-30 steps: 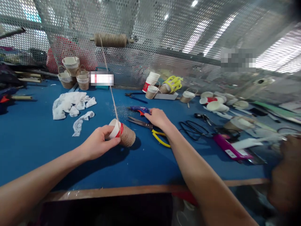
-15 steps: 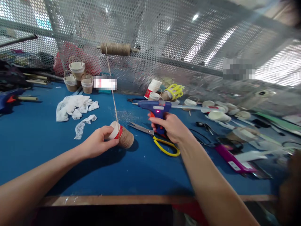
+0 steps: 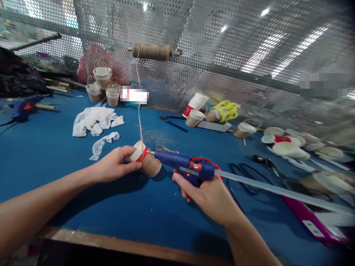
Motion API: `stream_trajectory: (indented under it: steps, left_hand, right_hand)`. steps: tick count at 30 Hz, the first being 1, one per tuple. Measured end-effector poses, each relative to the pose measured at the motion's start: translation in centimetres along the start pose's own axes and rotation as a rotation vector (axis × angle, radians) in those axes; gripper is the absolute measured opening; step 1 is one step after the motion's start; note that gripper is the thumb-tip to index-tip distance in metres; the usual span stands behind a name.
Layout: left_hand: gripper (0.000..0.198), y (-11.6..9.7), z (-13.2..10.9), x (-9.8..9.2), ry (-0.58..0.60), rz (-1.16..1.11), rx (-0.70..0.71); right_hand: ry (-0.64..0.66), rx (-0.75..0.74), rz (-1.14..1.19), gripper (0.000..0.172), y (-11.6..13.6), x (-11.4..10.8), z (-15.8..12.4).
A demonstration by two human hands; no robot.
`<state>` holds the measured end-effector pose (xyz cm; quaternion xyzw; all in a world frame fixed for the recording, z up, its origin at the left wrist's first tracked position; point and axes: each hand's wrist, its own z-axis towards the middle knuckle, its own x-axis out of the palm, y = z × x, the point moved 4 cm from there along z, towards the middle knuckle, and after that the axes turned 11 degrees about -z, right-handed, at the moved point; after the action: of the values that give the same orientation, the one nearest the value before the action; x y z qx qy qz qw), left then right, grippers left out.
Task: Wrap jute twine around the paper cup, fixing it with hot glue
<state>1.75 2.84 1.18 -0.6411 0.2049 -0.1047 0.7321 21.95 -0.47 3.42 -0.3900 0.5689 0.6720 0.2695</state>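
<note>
My left hand (image 3: pixel 118 165) grips the white and red rim end of a paper cup (image 3: pixel 149 164), tilted over the blue table, its lower part wrapped in brown twine. From the cup a twine strand (image 3: pixel 140 120) runs up to a spool (image 3: pixel 151 51) on the mesh wall. In my right hand (image 3: pixel 209 195) is a blue glue gun (image 3: pixel 181 164) with a long clear glue stick in its back. Its metal tip is at the cup's red band, beside the twine. Scissors are largely hidden behind the gun.
White lace (image 3: pixel 95 120) lies left of centre, near twine-wrapped small buckets (image 3: pixel 112 94). Pliers (image 3: pixel 173 122) rest behind the gun. More cups (image 3: pixel 196 104), a black cable and a purple power strip (image 3: pixel 307 218) are to the right. Another glue gun (image 3: pixel 23 107) lies far left.
My right hand has brought the glue gun down and its tip up to the cup, covering much of the scissors. My left hand still holds the cup. The view has shifted.
</note>
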Motion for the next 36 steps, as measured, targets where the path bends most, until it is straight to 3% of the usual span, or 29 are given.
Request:
stream_trajectory:
  steps: [8,16,24,36]
  left_hand:
    - [0.028,0.0,0.0,0.2,0.061,0.033,-0.062]
    - [0.032,0.1,0.0,0.3,0.078,-0.019,-0.068]
    - [0.024,-0.2,0.1,0.2,0.066,0.008,-0.006]
    - [0.018,-0.5,0.0,-0.2,0.109,0.220,0.086]
  right_hand:
    - [-0.106,-0.207,-0.152,0.021,0.7,0.1,-0.7]
    - [-0.131,-0.199,-0.196,0.016,0.9,-0.1,-0.8]
    - [-0.128,-0.227,-0.196,0.014,1.9,-0.3,-0.5]
    - [-0.142,-0.196,-0.214,0.019,1.0,-0.6,-0.8]
